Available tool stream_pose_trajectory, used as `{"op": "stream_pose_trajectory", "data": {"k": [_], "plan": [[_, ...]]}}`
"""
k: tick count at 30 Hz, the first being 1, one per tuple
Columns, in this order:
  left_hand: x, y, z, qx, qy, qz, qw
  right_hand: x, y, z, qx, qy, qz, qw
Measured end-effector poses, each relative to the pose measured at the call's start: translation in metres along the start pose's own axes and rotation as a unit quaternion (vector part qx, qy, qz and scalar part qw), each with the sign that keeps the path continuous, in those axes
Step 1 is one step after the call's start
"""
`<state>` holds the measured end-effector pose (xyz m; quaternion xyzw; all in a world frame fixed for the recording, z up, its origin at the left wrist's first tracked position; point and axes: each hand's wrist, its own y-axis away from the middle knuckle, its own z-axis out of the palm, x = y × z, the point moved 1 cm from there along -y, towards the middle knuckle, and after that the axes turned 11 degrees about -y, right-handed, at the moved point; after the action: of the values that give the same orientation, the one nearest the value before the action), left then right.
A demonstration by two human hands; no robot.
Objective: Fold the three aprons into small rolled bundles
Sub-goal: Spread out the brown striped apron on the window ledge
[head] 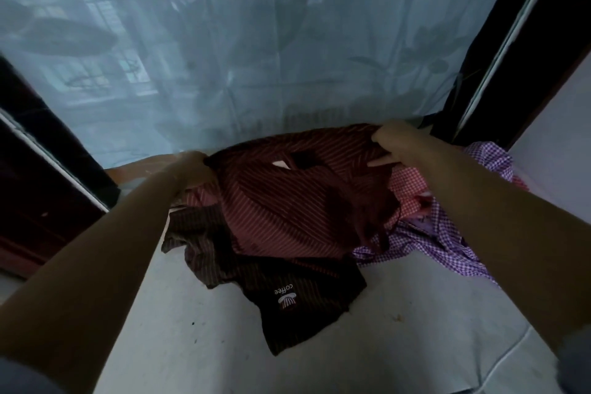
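Note:
A dark red striped apron (287,201) is held up by its far edge over the table. My left hand (192,166) grips its left corner and my right hand (399,144) grips its right corner. Its near end, with a white "coffee" logo (286,294), lies crumpled on the table. Under it to the right lie a red checked apron (409,184) and a purple checked apron (447,243), both bunched up and partly hidden.
The pale grey table top (208,345) stretches toward me. A light blue translucent curtain (256,41) hangs right behind the aprons. Dark frames stand at the left (48,176) and the right (518,41).

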<state>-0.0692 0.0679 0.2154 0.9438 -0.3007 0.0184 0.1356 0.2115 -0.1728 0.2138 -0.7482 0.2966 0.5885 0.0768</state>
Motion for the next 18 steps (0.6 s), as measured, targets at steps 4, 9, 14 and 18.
{"op": "stream_pose_trajectory", "data": {"k": [4,9,14,18], "plan": [[-0.016,-0.008,-0.016,0.242,0.204,-0.082,0.945,-0.016,-0.007,0.026,0.125,0.109,-0.061,0.984],[-0.007,0.015,-0.105,0.588,0.419,0.052,0.690,-0.075,0.001,0.043,0.273,0.005,-0.389,0.880],[-0.026,0.037,-0.081,0.552,0.212,0.170,0.789,-0.045,0.006,0.025,0.239,0.153,-0.487,0.826],[-0.030,0.048,0.029,0.118,-0.124,0.191,0.967,0.052,0.013,0.018,0.100,0.289,-0.282,0.909]]}}
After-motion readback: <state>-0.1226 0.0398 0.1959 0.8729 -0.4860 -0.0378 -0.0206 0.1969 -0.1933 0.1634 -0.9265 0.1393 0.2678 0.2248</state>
